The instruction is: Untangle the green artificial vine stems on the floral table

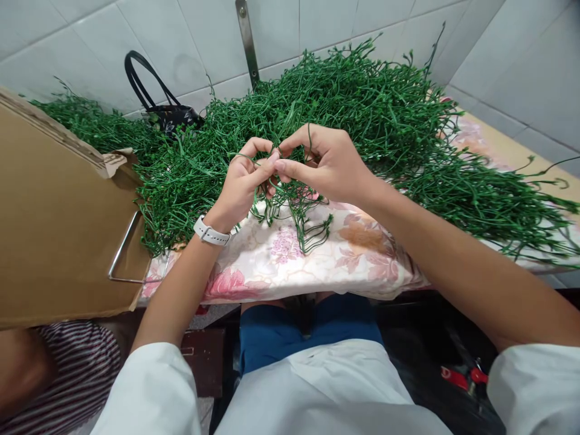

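Observation:
Thin green stems with small leafy tips (353, 103) lie in a big heap across the floral cloth (362, 260). My left hand (244, 175), with a white watch band at its wrist, pinches a few of these stems near the middle. Fingertips of my right hand (326, 160) meet those of the left on the same stems, and one stem loops up over its index finger. Below the hands, several curled stems (310, 232) hang or lie on the cloth near its front edge.
At the left stands a large cardboard sheet (58, 223) with a bent metal wire (122, 248) beside it. A black handbag (170, 115) sits behind the heap by the tiled wall. Another person's striped clothing (81, 368) shows at the lower left.

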`<action>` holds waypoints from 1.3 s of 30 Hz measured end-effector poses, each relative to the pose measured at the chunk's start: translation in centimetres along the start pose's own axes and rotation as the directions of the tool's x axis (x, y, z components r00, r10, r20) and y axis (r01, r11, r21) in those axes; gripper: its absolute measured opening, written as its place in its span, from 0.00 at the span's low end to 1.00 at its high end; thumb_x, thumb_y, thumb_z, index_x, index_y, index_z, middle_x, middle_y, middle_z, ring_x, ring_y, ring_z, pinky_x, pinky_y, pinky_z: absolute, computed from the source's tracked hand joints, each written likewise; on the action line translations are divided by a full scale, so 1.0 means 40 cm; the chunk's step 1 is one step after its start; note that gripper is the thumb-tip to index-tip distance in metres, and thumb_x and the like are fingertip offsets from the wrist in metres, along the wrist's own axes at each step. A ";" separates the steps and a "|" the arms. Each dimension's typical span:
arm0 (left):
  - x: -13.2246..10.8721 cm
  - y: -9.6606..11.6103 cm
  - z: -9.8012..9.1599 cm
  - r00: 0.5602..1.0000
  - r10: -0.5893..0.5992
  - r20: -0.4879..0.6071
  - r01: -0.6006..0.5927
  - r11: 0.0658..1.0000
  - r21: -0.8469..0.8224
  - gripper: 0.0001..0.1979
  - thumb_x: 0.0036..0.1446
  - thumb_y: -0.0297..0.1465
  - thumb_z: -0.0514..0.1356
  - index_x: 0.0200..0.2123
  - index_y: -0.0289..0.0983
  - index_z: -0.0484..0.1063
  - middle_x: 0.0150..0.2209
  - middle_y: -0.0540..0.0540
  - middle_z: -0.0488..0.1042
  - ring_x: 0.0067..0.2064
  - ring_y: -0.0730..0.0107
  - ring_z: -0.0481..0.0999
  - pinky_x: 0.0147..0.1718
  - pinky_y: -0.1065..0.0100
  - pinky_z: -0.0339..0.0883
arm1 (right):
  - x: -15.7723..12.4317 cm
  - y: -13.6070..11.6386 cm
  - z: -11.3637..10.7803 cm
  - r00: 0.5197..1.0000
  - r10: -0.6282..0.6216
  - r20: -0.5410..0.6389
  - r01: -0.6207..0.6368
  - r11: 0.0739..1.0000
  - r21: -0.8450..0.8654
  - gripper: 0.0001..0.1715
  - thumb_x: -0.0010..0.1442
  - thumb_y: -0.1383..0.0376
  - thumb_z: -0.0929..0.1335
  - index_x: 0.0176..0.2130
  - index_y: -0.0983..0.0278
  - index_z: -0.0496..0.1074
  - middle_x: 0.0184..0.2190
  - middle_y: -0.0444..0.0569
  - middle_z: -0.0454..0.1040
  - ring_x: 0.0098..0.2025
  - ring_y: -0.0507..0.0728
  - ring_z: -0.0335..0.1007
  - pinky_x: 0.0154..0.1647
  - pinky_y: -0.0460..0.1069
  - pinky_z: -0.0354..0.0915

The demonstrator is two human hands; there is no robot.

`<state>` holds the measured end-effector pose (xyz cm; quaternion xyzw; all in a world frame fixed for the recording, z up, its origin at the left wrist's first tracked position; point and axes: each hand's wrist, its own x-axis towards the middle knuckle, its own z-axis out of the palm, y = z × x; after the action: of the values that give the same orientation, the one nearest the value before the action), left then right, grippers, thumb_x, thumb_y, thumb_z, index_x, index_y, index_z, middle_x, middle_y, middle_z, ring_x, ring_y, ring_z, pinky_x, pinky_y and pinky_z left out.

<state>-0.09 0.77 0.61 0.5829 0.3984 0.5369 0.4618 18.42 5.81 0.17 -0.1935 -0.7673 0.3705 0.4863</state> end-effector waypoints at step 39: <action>0.022 0.109 -0.126 0.945 0.154 -0.288 -0.214 0.958 -0.192 0.16 0.68 0.18 0.55 0.28 0.39 0.63 0.19 0.57 0.38 0.18 0.80 0.38 0.16 0.73 0.39 | 0.025 -0.063 -0.129 0.964 0.124 0.235 -0.131 0.991 0.014 0.17 0.51 0.81 0.63 0.18 0.65 0.64 0.15 0.40 0.54 0.20 0.45 0.43 0.22 0.49 0.39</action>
<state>-5.14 1.04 5.04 0.4843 0.3391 0.6930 0.4126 22.72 6.77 3.99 -0.1902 -0.7997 0.4325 0.3705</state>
